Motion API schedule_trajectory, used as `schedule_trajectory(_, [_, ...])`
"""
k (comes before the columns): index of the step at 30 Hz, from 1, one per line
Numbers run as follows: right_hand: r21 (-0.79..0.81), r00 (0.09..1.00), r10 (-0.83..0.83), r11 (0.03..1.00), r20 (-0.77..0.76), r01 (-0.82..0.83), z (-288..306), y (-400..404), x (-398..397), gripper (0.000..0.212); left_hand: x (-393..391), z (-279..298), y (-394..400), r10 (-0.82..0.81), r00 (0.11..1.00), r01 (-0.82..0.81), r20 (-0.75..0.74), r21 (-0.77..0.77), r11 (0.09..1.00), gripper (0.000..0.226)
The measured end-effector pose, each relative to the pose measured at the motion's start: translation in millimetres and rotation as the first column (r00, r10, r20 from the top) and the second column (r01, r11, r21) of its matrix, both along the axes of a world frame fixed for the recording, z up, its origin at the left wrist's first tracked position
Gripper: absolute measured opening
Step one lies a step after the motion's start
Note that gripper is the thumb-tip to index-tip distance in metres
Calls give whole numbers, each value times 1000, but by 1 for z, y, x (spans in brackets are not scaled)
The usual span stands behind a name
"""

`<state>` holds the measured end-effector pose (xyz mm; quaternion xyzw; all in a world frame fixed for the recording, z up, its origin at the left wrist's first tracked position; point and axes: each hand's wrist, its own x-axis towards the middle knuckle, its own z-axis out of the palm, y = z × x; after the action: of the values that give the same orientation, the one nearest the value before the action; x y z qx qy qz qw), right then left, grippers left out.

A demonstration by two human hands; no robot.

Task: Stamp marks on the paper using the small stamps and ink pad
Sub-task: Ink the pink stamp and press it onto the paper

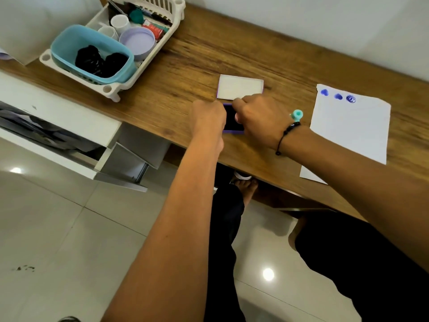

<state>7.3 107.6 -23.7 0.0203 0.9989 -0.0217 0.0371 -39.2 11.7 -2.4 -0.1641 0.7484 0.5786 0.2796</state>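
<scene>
The ink pad (232, 120), dark with a purple rim, lies open near the desk's front edge. My left hand (209, 117) is closed on its left edge. My right hand (260, 119) curls over its right side, fingers at the far edge and thumb on the pad; anything under the palm is hidden. The pad's white lid (240, 87) lies just behind. A small teal stamp (297, 114) stands beside my right wrist. The white paper (350, 129) lies to the right, with three blue marks (338, 96) along its far edge.
A white rack (111, 89) at the back left holds a blue tub (67, 40), cups and a lilac lid. A white drawer (102, 159) hangs open under the desk's left end. The paper's near corner overhangs the wooden desk (209, 49) edge. My legs are below.
</scene>
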Motion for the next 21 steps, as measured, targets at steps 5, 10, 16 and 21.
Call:
schedule_trajectory(5, [-3,997,22,1000,69,-22,7,2,-8,23,-3,-6,-3,-30,1000,30,-5,-10,999,12])
schedule_trajectory(10, [69,995,61,995,73,-66,4,1,-8,26,-4,-8,-5,-56,998,55,-33,-31,998,19])
schedule_trajectory(16, [88,923,312,937,225,-338,17,18,-18,31,-3,-7,-6,-93,995,92,-27,-36,995,19])
schedule_trajectory(21, [22,989,66,997,133,-70,13,2,-18,36,-1,-5,-4,-105,992,103,-66,-31,994,22])
